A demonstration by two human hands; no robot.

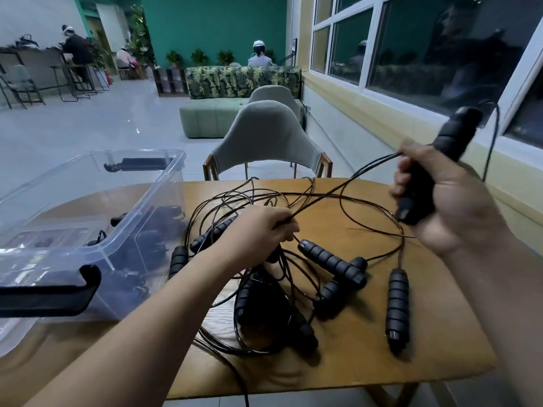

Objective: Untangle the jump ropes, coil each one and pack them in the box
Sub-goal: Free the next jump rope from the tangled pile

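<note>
A tangle of thin black jump ropes with several ribbed black foam handles lies across the middle of the wooden table. My right hand is raised at the right and grips one black handle, tilted up toward the window, with its cord trailing off the top. My left hand is over the pile and pinches a strand of rope that runs up to the right hand. The clear plastic box stands at the left, with dark coiled ropes inside it.
The box has black latch handles at its near and far ends. A grey chair stands at the table's far edge. A window wall runs along the right. A sofa, stools and seated people are far back in the room.
</note>
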